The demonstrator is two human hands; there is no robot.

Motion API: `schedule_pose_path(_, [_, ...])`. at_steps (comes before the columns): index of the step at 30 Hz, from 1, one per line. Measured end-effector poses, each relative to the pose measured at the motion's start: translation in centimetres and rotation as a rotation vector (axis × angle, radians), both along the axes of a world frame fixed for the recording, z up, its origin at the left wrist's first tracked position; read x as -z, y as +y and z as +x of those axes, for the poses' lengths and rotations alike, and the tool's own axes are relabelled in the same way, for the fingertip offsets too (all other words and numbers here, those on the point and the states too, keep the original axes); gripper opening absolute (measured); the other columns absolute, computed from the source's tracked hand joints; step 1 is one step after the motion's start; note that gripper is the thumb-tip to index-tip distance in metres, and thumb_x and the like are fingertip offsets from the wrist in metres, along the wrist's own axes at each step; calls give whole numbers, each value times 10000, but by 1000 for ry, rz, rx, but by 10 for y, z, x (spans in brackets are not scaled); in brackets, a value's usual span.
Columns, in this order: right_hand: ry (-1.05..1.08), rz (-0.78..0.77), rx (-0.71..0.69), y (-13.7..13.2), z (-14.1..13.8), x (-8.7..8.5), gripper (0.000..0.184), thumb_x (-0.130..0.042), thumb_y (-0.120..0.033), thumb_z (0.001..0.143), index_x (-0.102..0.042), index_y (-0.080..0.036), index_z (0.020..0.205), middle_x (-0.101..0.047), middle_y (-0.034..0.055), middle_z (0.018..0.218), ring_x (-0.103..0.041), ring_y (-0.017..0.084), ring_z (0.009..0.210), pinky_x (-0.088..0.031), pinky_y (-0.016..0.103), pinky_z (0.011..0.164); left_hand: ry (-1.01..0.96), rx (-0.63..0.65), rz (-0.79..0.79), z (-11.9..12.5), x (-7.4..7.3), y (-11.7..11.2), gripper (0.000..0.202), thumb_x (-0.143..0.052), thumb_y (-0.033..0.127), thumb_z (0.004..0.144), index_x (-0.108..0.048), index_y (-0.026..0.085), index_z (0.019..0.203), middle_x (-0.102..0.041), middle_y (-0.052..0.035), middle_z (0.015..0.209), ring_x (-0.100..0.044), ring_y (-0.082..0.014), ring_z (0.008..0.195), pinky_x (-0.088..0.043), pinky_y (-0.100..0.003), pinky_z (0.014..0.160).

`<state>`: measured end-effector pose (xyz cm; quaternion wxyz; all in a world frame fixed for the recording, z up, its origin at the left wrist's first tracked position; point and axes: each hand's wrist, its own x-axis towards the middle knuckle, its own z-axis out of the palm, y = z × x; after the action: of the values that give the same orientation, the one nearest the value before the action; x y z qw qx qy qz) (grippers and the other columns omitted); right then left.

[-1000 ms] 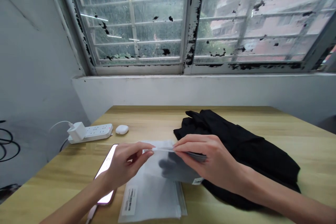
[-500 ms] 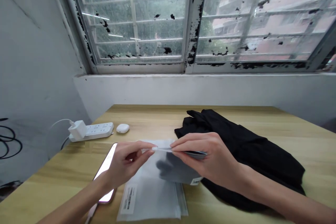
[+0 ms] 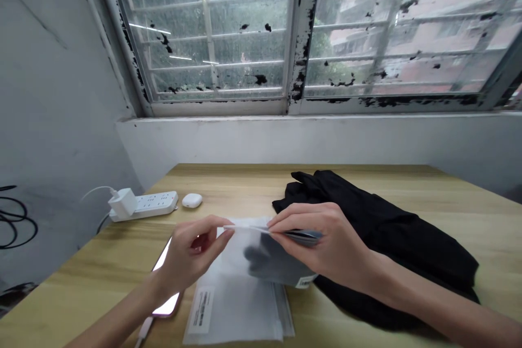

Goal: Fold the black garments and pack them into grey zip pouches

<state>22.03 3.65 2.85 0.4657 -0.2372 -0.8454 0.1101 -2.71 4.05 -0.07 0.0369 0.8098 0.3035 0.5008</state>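
**A:** So, what do the two hands hold?

**B:** Both hold one plastic bag, thin and half see-through. The left hand pinches its top edge between thumb and forefinger, closed tight on the strip. The right hand pinches the same edge a little more to the right, also closed on it, with the other fingers curled under.

**A:** And where is this bag?

**B:** It is raised a bit above the table, held only by its top edge. Its lower part hangs down onto a stack of bags that lies flat just below it. A small white label sits at its lower right corner. Something dark shows through the plastic, but I cannot tell what it is.

**A:** What lies around it?

**B:** Just right of the bag is a black cloth, loosely folded, and the right forearm passes over it. Just left of the bag, under the left hand, lies a phone with a lit screen, partly hidden. Further left and behind the bag, near the table's edge, is a white power strip with a charger plugged in. A small white case lies just beside the strip. Well behind the bag, past the table, stands a window with a peeling frame.
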Motion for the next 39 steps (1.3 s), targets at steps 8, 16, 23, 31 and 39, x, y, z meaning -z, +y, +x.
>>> schedule_pose_path(8, [-89,46,113,-8,-5,0,92,-662,-222,916,-723,-189,857,-761,24,762,-705,153,671,-564,251,640,77,-4,179,0,5,-5,142,-624,167,964,-657,197,829,-586,96,517,-375,-60,388,-335,-193,421])
schedule_pose_path(16, [-127,223,70,-8,-19,7,167,-596,-224,1006,-757,-193,977,-786,41,858,-700,152,735,-574,271,698,157,60,268,-1,3,-11,163,-549,182,1020,-627,191,877,-597,86,544,-400,-65,394,-323,-205,428])
schedule_pose_path(23, [-184,172,108,-8,-18,2,229,-559,-231,1018,-714,-176,858,-724,30,757,-632,158,667,-509,280,635,146,49,238,-1,2,-11,176,-568,134,988,-629,205,839,-573,101,525,-368,-67,397,-324,-214,445])
schedule_pose_path(31, [-287,223,234,-7,14,-1,222,-504,-201,1031,-650,-193,864,-698,26,774,-632,167,682,-492,280,634,80,15,151,-6,2,-7,183,-593,167,982,-628,198,805,-526,94,505,-366,-71,411,-313,-213,434])
schedule_pose_path(39, [-223,103,303,-12,45,10,167,-511,-209,1012,-620,-229,887,-714,18,791,-684,165,687,-530,264,627,81,108,64,5,-15,3,203,-594,132,950,-614,196,758,-412,108,509,-295,-70,427,-259,-208,405])
